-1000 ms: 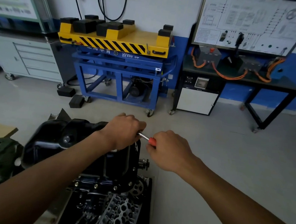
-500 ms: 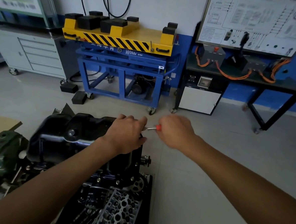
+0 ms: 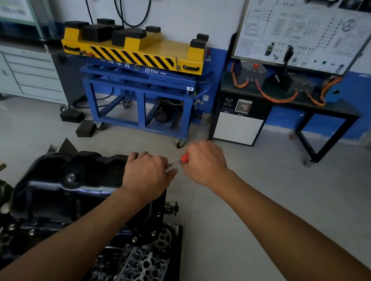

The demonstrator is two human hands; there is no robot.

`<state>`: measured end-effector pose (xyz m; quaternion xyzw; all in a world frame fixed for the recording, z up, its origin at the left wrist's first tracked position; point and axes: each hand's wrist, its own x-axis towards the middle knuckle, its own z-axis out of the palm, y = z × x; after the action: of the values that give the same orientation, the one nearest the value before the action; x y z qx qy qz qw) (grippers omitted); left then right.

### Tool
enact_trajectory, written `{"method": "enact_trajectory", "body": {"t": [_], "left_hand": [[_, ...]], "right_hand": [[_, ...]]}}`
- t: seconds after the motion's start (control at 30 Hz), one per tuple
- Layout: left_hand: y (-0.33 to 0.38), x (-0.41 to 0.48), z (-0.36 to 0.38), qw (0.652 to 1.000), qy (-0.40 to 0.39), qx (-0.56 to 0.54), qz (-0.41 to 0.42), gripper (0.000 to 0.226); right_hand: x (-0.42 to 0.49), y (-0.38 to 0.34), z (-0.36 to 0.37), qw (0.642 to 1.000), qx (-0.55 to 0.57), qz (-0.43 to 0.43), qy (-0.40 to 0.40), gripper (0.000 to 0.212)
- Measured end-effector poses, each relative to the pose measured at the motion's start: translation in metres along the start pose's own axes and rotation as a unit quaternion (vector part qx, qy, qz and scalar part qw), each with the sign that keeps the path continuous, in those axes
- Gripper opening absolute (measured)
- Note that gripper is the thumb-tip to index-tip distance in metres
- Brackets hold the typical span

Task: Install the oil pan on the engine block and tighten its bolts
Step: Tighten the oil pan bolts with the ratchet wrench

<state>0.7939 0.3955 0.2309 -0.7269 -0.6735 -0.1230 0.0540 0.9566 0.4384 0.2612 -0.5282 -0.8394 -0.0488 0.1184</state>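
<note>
**Oil pan**: black, seated on top of the engine block, low and left in your view. Small bolts show along the flange nearest you.

**Wrench**: silver shank, red handle. Its head is hidden under your left hand at the pan's far right corner.

**Step in hand (judged):** tightening a pan bolt at that corner.
- Press the head down square on the bolt so it cannot ride off.
- Swing the handle in short, even strokes.
- Snug every bolt lightly first, then finish crosswise so the pan seats flat.

**Left hand**: grip closed, fingers curled down over the wrench head and the pan's edge, thumb beside the shank. You cannot see the bolt beneath.

**Right hand**: grip closed round the red handle, with only the handle's inner end showing past your knuckles.

**Cylinder head**: lies below the block, nearest you.
</note>
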Motion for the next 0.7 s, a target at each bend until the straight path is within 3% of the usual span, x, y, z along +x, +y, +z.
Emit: {"method": "enact_trajectory", "body": {"t": [0.1, 0.37, 0.53, 0.7], "left_hand": [[0.008, 0.002, 0.005, 1.0, 0.004, 0.016, -0.019, 0.033], [0.005, 0.002, 0.004, 0.999, 0.022, 0.02, -0.016, 0.022], [-0.005, 0.009, -0.001, 0.999, 0.003, 0.0, 0.046, 0.035], [-0.011, 0.021, -0.011, 0.994, -0.027, -0.029, 0.099, 0.03]], "right_hand": [[0.0, 0.002, -0.005, 0.999, -0.009, 0.031, -0.032, 0.03], [-0.011, -0.005, 0.004, 0.995, -0.014, 0.095, -0.007, 0.037], [-0.003, -0.001, 0.0, 0.997, 0.003, 0.074, -0.017, 0.034], [0.01, 0.001, -0.009, 0.997, 0.005, 0.072, -0.02, 0.03]]}}
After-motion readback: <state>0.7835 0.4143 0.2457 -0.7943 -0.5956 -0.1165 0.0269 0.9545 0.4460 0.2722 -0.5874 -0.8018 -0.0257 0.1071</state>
